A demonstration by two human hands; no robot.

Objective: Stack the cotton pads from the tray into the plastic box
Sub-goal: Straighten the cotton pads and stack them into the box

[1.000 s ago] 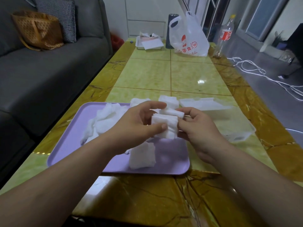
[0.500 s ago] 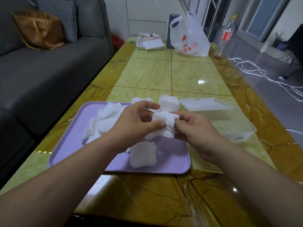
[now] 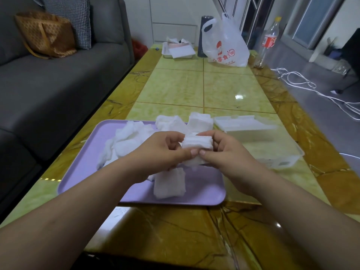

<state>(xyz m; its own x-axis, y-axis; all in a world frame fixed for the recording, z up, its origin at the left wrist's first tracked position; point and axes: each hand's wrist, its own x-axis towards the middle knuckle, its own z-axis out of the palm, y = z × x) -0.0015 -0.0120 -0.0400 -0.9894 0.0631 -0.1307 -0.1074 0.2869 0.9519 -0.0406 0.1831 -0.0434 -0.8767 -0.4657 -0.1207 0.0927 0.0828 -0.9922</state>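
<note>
Left hand and right hand pinch a stack of white square cotton pads over a lilac plastic tray.
Thumbs now meet in front; the stack is squarer than before, left of the clear plastic box.

Two hands, the left hand and right hand, meet at frame centre over one lilac tray on one table, with one plastic box and one white lid at centre right. The cotton pads, too layered to count singly, form five clumps: one held stack pinched between the hands, one lower stack, one loose heap, one left pile and one right pile. Along the top are one carrier bag, one bottle, one dark cylinder, one small white tray, one sofa, one brown bag and one checked cushion.
</note>
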